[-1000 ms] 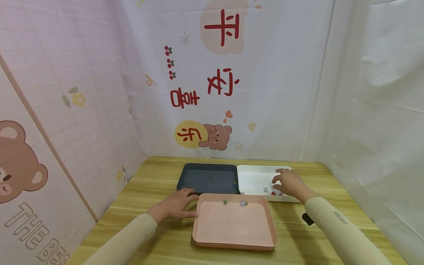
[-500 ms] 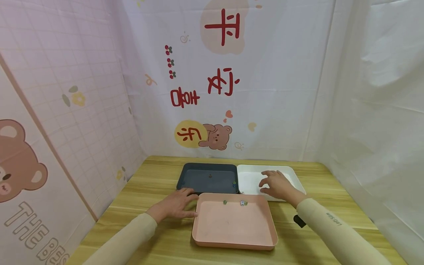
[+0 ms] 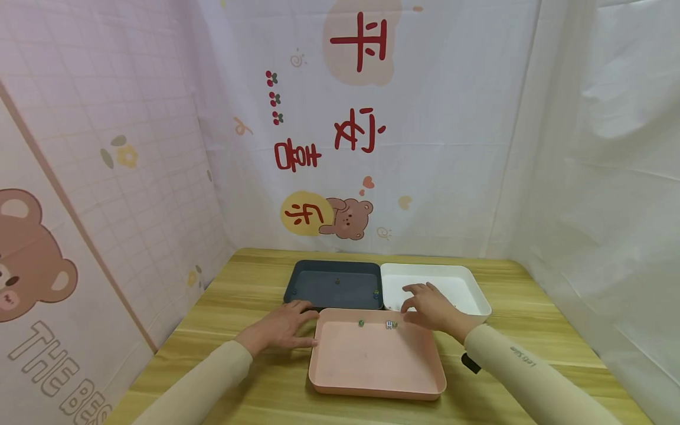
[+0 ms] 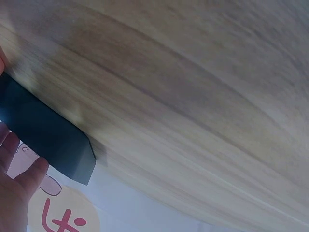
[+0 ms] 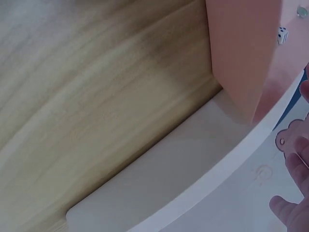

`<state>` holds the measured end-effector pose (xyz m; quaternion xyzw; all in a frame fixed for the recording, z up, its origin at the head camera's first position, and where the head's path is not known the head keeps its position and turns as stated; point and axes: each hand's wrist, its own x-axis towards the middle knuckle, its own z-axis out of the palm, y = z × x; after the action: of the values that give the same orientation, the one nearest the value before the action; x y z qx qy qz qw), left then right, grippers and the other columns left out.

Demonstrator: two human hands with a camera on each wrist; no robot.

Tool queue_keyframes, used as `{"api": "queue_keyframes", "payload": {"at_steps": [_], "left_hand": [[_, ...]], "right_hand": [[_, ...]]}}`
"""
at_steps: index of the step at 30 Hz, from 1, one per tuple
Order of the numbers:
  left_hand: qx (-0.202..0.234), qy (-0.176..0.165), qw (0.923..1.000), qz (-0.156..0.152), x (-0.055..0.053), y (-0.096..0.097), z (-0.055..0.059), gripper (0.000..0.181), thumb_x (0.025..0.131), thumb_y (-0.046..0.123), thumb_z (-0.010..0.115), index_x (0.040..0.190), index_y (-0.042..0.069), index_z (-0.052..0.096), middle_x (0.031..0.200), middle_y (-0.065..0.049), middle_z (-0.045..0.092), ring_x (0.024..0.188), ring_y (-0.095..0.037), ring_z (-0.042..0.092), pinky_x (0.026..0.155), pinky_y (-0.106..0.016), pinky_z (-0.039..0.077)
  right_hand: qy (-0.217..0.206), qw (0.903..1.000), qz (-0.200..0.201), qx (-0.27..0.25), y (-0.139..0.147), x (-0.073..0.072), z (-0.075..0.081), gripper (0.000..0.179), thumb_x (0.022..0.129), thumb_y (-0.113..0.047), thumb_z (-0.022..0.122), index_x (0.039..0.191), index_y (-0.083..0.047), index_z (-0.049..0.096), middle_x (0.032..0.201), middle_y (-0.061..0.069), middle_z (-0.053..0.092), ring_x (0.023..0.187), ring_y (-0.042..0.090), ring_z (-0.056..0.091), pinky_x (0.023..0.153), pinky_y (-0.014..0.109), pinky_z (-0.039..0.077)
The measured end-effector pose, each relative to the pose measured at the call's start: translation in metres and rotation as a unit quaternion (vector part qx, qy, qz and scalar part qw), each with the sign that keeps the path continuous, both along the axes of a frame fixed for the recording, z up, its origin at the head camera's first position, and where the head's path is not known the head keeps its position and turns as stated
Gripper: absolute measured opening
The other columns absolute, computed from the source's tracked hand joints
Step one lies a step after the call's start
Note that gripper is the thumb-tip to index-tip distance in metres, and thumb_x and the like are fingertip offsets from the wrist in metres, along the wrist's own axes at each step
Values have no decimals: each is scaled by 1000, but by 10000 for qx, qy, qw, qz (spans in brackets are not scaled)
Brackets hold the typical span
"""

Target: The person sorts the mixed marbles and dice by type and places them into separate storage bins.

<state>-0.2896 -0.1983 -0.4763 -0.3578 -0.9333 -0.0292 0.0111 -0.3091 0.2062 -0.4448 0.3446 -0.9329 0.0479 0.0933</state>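
Observation:
In the head view my right hand [image 3: 432, 310] hovers where the pink tray [image 3: 372, 366] meets the white tray [image 3: 451, 277]. Its fingers are spread and loosely bent, and nothing shows between them. Just left of its fingertips lie a white die [image 3: 389, 324] and a greenish piece, with another green piece [image 3: 361, 323] farther left. The right wrist view shows the white die [image 5: 282, 35] with dark pips beside a clear green piece [image 5: 302, 11]. My left hand [image 3: 281, 327] rests at the pink tray's left rim, fingers spread.
A dark blue tray [image 3: 324, 289] stands behind the pink one, left of the white tray, with a few tiny pieces inside. All three trays sit on a wood-grain table [image 3: 255, 378]. Printed cloth [image 3: 451, 147] hangs behind and at both sides.
My right hand has moved left and toward me, from the white tray's right part to the pink tray's back right corner. My left hand has stayed in place.

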Motion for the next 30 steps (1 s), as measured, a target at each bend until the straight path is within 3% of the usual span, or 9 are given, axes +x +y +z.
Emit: {"api": "queue_keyframes", "payload": {"at_steps": [10, 24, 30], "left_hand": [[-30, 18, 10000, -14, 1, 0, 1, 74, 90, 73, 49, 143, 21, 51, 145, -10, 45, 134, -32, 43, 106, -54, 38], [21, -8, 10000, -16, 2, 1, 2, 72, 90, 69, 53, 143, 21, 52, 145, -10, 45, 135, -32, 42, 106, -55, 38], [-34, -16, 10000, 23, 3, 0, 2, 73, 90, 71, 52, 144, 21, 51, 146, -11, 45, 135, -32, 42, 107, -55, 37]], "right_hand": [[-240, 9995, 159, 110, -10, -2, -14, 15, 84, -24, 79, 96, -16, 79, 130, 22, 59, 124, 42, 50, 102, 70, 32], [283, 9946, 292, 953, -15, 0, -25, 18, 90, -28, 71, 103, -20, 79, 128, 19, 58, 117, 40, 55, 96, 63, 43], [123, 9952, 248, 942, -16, -2, -31, 5, 86, -20, 77, 90, -21, 77, 127, 18, 60, 118, 41, 54, 98, 65, 41]]}}
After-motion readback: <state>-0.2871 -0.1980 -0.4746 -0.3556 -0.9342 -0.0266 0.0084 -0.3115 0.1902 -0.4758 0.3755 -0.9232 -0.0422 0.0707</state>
